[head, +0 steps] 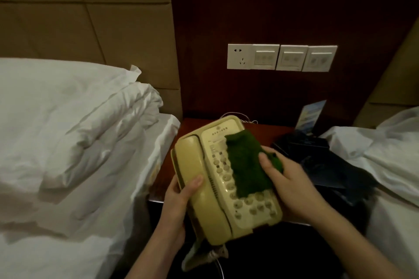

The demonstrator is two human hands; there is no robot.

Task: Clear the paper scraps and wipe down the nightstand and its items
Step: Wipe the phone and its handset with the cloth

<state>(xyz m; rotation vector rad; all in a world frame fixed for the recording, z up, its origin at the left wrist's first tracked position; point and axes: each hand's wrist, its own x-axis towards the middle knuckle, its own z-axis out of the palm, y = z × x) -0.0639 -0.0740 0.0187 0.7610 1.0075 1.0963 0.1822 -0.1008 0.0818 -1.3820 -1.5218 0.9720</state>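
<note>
Down low, the left hand [181, 197] grips a yellow phone [223, 179] above the nightstand's [267, 128] front edge. On its buttons, the right hand [286, 184] holds a green cloth [246, 165]. Dark things [317, 156] crowd the right side; a card [310, 115] stands at the back right corner.

Telephone [217, 179] above nightstand [267, 129]; cloth [247, 165] on telephone keypad; bed [68, 142] left; switch panel [281, 58] behind.

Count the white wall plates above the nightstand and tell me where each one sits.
4, in one row on the dark panel: the socket plate leftmost, then three switch plates running rightward. None appears hidden.
</note>
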